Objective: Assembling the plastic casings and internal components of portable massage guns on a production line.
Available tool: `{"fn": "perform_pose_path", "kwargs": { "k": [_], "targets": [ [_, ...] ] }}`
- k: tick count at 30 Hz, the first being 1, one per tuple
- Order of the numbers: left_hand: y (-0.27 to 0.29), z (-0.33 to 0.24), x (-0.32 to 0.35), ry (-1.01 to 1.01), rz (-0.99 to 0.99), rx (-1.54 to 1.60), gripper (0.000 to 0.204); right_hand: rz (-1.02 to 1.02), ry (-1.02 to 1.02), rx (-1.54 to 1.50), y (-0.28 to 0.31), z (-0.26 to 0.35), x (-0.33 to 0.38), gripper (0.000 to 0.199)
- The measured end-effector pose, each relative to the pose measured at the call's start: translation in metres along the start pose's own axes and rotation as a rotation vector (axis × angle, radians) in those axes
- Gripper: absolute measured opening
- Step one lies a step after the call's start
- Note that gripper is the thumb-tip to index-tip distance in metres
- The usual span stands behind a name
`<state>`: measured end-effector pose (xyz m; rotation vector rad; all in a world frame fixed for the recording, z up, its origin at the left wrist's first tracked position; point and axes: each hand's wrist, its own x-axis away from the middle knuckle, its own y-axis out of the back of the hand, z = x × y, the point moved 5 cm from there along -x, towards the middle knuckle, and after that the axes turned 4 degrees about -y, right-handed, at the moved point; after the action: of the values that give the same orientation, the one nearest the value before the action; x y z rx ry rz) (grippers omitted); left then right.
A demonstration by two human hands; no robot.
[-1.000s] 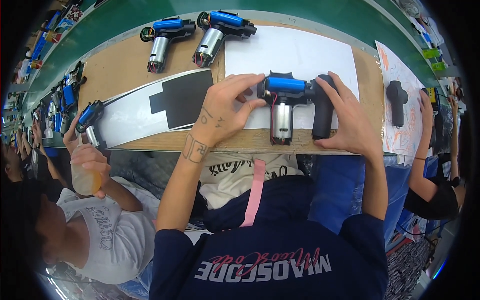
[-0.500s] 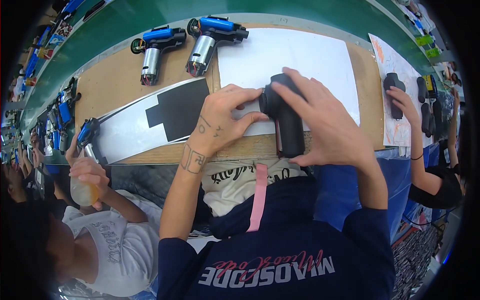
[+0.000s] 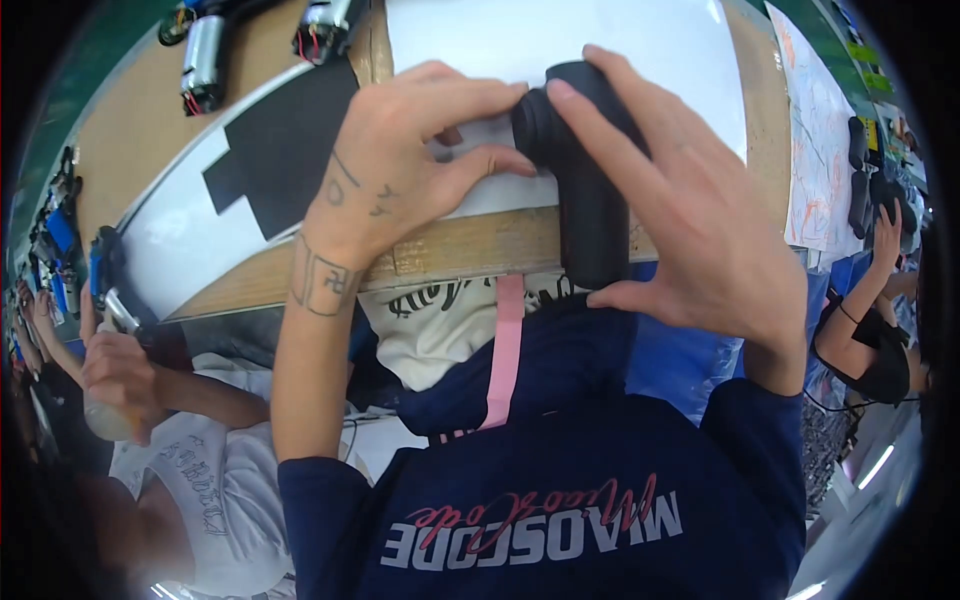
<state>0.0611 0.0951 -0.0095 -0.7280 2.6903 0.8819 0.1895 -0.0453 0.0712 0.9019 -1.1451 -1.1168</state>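
Observation:
A black handheld device shell (image 3: 585,190), shaped like a pistol grip with a round head, is held over the near edge of the wooden bench (image 3: 470,250). My right hand (image 3: 690,220) wraps its handle, fingers over the top and thumb beneath. My left hand (image 3: 410,160) grips the round head end from the left, over a white sheet (image 3: 600,40). The blue inner part seen before is hidden.
A black cut-out mat (image 3: 275,150) lies on a white sheet to the left. Silver motor units (image 3: 205,60) rest at the bench's far side. A person (image 3: 150,400) works at lower left, another person's arm (image 3: 870,320) at right near black shells (image 3: 865,170).
The device went from lying open with its blue and silver insides showing to a closed black shell in both hands. The view has drawn much closer to the bench.

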Motion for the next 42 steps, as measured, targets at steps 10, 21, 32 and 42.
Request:
{"fn": "perform_pose_path", "kwargs": {
  "k": [10,21,32,42],
  "targets": [
    [-0.005,-0.002,-0.002,-0.161,0.005,-0.053,0.045,0.166,-0.128,-0.212,-0.013,-0.019,0.029,0.111],
    [-0.009,-0.006,0.002,-0.158,-0.027,-0.093,0.048,0.343,-0.227,-0.462,0.000,-0.039,0.025,0.108],
    [-0.007,-0.005,0.003,-0.198,-0.054,-0.087,0.044,-0.365,0.161,0.054,0.087,-0.080,0.050,0.059],
    [-0.004,-0.002,-0.001,-0.164,-0.119,-0.075,0.036,-0.481,0.142,-0.960,-0.023,-0.018,-0.051,0.034]
  ]
}}
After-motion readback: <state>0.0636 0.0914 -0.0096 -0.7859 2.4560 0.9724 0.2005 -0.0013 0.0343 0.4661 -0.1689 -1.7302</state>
